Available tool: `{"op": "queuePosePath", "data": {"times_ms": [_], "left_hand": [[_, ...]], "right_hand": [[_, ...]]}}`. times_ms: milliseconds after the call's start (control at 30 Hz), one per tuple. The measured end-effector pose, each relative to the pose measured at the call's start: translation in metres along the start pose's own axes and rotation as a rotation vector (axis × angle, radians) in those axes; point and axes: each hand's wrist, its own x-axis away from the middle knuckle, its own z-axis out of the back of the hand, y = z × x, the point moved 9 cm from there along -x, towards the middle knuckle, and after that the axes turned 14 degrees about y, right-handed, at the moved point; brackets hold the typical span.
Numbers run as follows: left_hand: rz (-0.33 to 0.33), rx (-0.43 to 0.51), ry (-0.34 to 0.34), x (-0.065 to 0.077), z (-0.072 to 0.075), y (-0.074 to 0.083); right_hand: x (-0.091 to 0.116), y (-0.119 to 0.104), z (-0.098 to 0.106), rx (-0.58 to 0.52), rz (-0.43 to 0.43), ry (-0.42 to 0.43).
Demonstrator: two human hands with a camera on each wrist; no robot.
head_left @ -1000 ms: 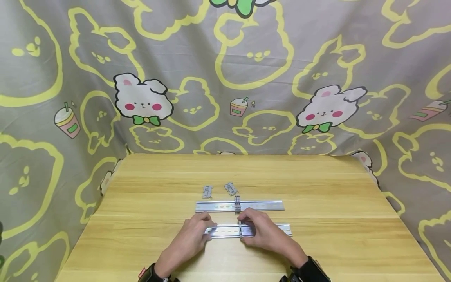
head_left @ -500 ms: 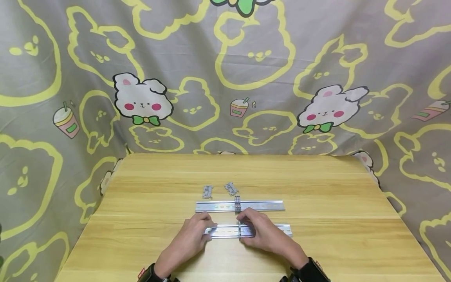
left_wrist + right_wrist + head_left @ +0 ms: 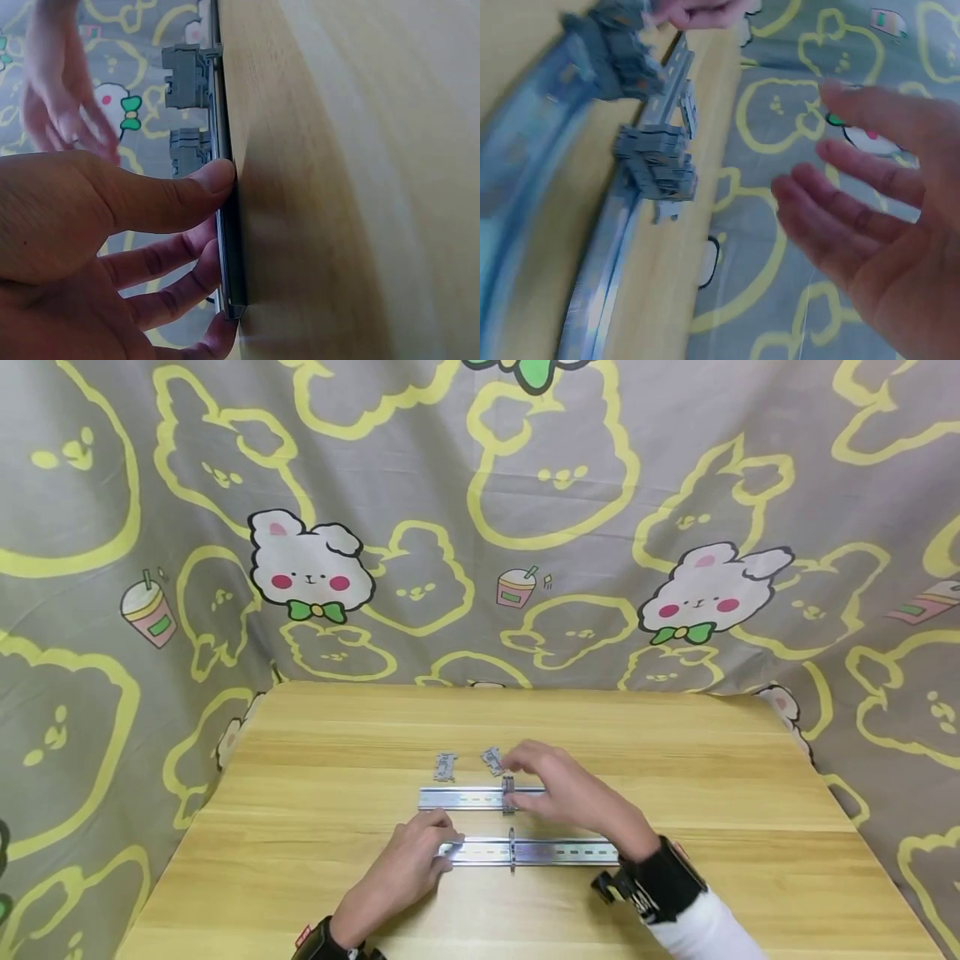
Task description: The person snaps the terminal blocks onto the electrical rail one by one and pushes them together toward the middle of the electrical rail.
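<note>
My left hand (image 3: 412,853) pinches the left end of the nearer metal DIN rail (image 3: 566,852), thumb on the near edge and fingers on the far one. One thin grey terminal block (image 3: 512,850) sits across that rail around its middle. Behind lies a second DIN rail (image 3: 459,798) bearing a small stack of terminal blocks (image 3: 507,795). Over this rear rail is my right hand (image 3: 566,785), its fingers spread and holding nothing in the right wrist view. Its fingertips overlap the stack and come close to a loose terminal block (image 3: 492,761).
Another loose terminal block (image 3: 445,767) lies flat behind the rear rail, to the left. The wooden table (image 3: 337,735) ends at a patterned curtain (image 3: 442,560) at the back and sides.
My right hand has let go of the terminal block on the nearer rail and moved away from me, over the rear rail. The left hand keeps its hold.
</note>
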Motion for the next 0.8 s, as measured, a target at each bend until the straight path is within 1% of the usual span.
{"op": "queuePosePath", "data": {"times_ms": [67, 167, 300, 400, 500, 633, 733, 800], "left_hand": [[-0.002, 0.000, -0.002, 0.000, 0.000, 0.000], [-0.002, 0.003, -0.009, -0.001, 0.000, 0.000], [0.000, 0.003, -0.020, -0.002, 0.000, -0.001], [-0.002, -0.001, -0.025, -0.003, 0.000, -0.002], [-0.009, -0.005, -0.027, -0.002, 0.000, -0.002], [-0.011, -0.005, -0.025, -0.001, 0.000, -0.002], [-0.010, -0.007, -0.025, -0.001, -0.001, -0.002], [-0.012, -0.007, -0.024, -0.001, -0.001, -0.002]], "right_hand": [[-0.016, -0.001, -0.005, 0.070, 0.012, -0.026], [-0.038, -0.003, -0.019, 0.128, 0.039, -0.066], [-0.061, -0.003, -0.040, 0.166, 0.044, -0.129], [-0.074, 0.000, -0.058, 0.193, 0.030, -0.188], [-0.084, 0.004, -0.074, 0.232, 0.033, -0.230], [-0.090, 0.006, -0.092, 0.267, 0.047, -0.293], [-0.092, 0.009, -0.104, 0.279, 0.021, -0.342], [-0.093, 0.011, -0.109, 0.289, 0.005, -0.352]]}}
